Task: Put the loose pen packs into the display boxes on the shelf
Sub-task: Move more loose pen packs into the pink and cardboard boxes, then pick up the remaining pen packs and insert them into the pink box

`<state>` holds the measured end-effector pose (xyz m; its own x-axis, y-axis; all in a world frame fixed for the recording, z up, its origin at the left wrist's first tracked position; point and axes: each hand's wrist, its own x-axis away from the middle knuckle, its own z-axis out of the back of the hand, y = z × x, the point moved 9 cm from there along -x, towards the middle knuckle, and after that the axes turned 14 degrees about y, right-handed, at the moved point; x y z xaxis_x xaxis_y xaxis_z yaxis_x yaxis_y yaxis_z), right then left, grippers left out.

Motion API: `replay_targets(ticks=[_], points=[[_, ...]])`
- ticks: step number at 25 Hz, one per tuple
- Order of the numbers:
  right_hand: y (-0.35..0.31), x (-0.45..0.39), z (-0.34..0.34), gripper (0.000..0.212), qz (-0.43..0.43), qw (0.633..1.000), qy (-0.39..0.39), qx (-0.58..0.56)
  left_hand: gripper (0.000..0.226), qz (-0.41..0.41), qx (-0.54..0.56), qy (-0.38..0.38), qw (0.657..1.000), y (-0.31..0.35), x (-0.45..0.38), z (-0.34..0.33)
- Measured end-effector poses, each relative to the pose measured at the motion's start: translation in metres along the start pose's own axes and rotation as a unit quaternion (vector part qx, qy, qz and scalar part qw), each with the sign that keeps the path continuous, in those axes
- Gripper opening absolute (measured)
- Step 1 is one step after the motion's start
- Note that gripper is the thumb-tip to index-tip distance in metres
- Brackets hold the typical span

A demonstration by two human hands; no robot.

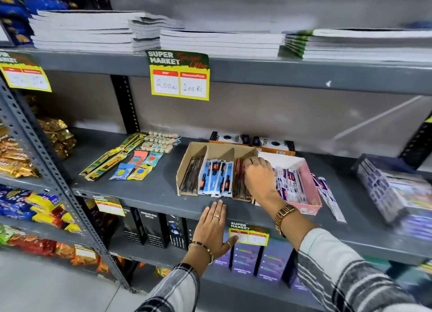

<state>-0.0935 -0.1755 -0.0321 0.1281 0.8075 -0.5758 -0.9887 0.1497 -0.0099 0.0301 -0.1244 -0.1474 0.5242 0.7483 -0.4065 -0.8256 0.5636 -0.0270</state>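
A brown cardboard display box with three slots stands on the grey middle shelf. Its left slot holds dark pen packs, its middle slot blue pen packs, its right slot red pen packs. My right hand rests on the red packs, fingers curled onto them. A pink display box to the right holds white-and-blue pen packs. Loose white-and-blue packs lie right of the pink box. My left hand lies flat and open against the shelf's front edge.
Two orange-and-black boxes stand behind the display boxes. Pencil packs, erasers and sharpeners lie to the left. A stack of wrapped books sits at the right. Notebooks fill the upper shelf; bottle boxes stand below.
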Motion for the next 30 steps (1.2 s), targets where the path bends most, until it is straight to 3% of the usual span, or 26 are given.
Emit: replay_targets(ticks=[8, 15, 19, 23, 25, 30], points=[[0.126, 0.042, 0.022, 0.032, -0.114, 0.990, -0.011, 0.078, 0.080, -0.140, 0.021, 0.048, 0.989, 0.093, -0.006, 0.010], [0.214, 0.088, 0.027, 0.029, -0.273, 0.958, -0.043, 0.069, 0.080, -0.163, 0.037, 0.017, 0.986, 0.138, -0.013, 0.010], [0.233, 0.105, 0.012, 0.028, -0.319, 0.942, -0.085, 0.059, 0.078, -0.149, 0.042, -0.010, 0.988, 0.143, -0.016, 0.008], [0.239, 0.113, -0.003, 0.031, -0.353, 0.927, -0.120, 0.049, 0.081, -0.155, 0.027, 0.040, 0.987, 0.145, -0.023, 0.006], [0.239, 0.115, -0.009, 0.033, -0.352, 0.925, -0.134, 0.051, 0.081, -0.161, 0.025, 0.017, 0.986, 0.145, -0.024, 0.001], [0.250, 0.116, -0.013, 0.035, -0.404, 0.907, -0.114, 0.019, 0.082, -0.176, 0.038, 0.012, 0.984, 0.148, -0.023, -0.003]])
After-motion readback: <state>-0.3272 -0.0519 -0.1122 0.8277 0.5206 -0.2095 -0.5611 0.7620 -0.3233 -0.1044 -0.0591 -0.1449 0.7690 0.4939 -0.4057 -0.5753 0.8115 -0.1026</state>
